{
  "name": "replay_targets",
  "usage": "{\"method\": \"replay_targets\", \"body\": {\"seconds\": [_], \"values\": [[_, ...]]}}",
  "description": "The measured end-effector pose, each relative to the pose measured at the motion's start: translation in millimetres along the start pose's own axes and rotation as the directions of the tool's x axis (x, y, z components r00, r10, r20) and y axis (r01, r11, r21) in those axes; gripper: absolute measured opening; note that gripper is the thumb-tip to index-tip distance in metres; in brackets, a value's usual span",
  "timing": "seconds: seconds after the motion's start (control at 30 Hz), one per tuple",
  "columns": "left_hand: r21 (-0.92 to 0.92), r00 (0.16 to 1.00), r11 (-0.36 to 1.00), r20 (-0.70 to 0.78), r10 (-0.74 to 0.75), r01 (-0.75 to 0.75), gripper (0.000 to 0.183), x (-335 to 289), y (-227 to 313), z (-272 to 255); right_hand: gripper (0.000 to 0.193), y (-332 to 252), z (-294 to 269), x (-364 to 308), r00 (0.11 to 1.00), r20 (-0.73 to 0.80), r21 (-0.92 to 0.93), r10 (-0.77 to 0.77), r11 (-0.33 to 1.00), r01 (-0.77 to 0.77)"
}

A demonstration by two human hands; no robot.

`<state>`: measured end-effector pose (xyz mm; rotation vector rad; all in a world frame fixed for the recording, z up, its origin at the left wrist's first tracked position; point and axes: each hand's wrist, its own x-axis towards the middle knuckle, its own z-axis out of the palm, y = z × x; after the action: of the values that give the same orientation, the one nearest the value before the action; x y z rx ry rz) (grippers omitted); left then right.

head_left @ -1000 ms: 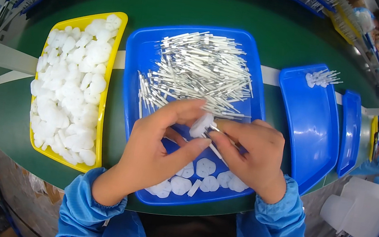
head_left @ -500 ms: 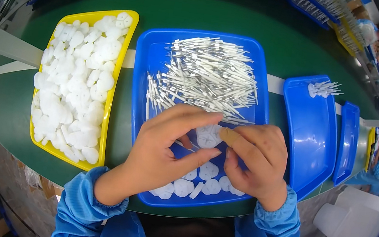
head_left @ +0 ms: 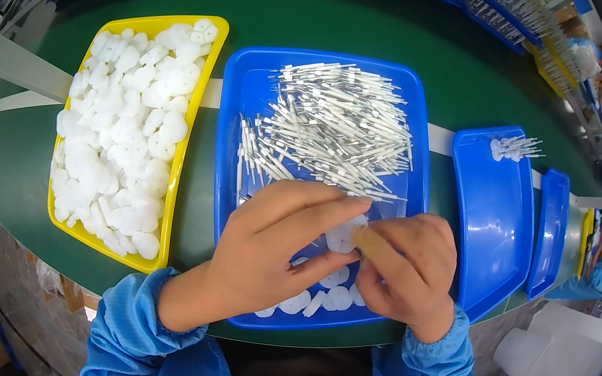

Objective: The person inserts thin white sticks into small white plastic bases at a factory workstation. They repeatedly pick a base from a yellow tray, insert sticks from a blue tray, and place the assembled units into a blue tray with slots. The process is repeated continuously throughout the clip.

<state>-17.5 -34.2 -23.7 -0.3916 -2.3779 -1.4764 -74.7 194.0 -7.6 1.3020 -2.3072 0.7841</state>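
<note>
Over the near half of a blue tray (head_left: 225, 139), my left hand (head_left: 257, 251) pinches a translucent white plastic disc (head_left: 342, 237) between thumb and fingers. From the other side, my right hand (head_left: 409, 268) grips the disc's edge with closed fingers; a tan covering wraps one of its fingers. Whether the right fingers also hold a thin rod is hidden. Beyond my hands, a heap of thin white rods with metal ends (head_left: 340, 128) fills the tray's far part. Several more white discs (head_left: 338, 299) lie along its near side, partly behind my hands.
To the left stands a yellow tray (head_left: 175, 193) heaped with white discs (head_left: 119, 139). At right, another blue tray (head_left: 492, 223) carries a small cluster of rods with discs (head_left: 514, 148) at its far end. A narrower-looking blue tray (head_left: 550, 231) stands beyond it on the green table (head_left: 287, 9).
Both hands have shifted slightly right and nearer in the picture, the disc with them. The disc now appears turned more edge-on, and the left fingers and thumb are closer together.
</note>
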Motion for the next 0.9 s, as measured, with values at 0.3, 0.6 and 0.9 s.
{"method": "replay_targets", "body": {"seconds": [0.3,0.6,0.9], "values": [[-0.031,1.0,0.999,0.001,-0.01,0.01,0.067,2.1,1.2,0.0,0.052,3.0,-7.2,-4.9,0.999,-0.003,0.139,0.038,0.99,-0.037],[-0.051,0.999,0.998,0.043,-0.027,0.029,0.067,2.1,1.2,2.7,0.05,4.4,-9.5,4.2,0.986,0.039,0.034,0.163,0.986,-0.165],[0.107,0.974,0.968,0.055,0.222,-0.227,0.071,5.8,2.8,2.3,0.025,8.9,-21.8,9.6,0.847,0.355,0.533,0.396,0.658,-0.532]]}}
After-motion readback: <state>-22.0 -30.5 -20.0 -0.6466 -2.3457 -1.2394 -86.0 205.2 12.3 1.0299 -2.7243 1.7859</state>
